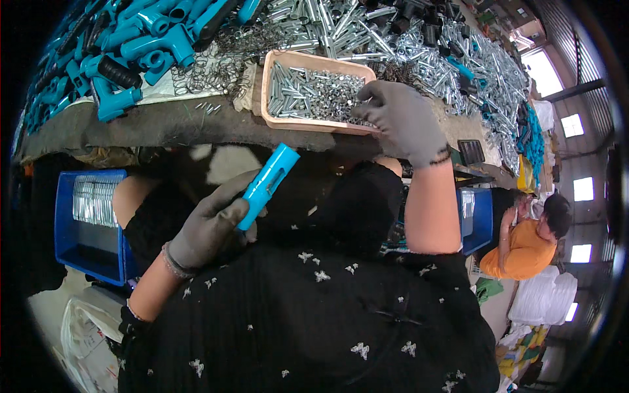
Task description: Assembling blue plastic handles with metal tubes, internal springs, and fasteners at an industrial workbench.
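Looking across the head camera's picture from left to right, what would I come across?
Left blue bin, left gloved hand, teal tube, tan tray of small metal parts, right gloved hand, right blue bin, person in orange.

No words, numbers or signs can be read here. Small marks show on the white plastic bag (84, 326) at lower left, too blurred to make out.
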A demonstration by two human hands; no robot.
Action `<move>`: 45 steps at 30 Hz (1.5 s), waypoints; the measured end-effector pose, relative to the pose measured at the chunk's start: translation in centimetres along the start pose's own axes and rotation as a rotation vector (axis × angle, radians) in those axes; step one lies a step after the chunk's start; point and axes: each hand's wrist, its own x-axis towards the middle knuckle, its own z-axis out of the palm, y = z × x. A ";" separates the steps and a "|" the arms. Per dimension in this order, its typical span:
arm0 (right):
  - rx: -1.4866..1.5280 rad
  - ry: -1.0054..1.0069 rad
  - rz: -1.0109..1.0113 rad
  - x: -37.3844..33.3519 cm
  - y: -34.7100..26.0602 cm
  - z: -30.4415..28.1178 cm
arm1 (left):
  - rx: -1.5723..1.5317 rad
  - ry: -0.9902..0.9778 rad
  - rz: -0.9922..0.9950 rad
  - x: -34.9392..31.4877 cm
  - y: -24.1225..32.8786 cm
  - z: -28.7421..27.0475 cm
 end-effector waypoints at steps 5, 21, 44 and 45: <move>-0.231 -0.160 -0.086 2.4 0.2 2.5 | -0.072 0.100 -0.019 1.0 1.6 2.0; 0.038 -0.005 -0.099 3.1 0.4 4.4 | 0.047 0.164 0.002 2.8 3.6 3.0; 0.991 -0.191 -0.132 -7.5 -6.6 7.5 | -0.162 0.284 0.012 1.5 2.2 2.1; 1.080 -0.193 -0.085 -7.8 -6.9 7.8 | -0.161 0.288 0.010 1.4 2.1 2.2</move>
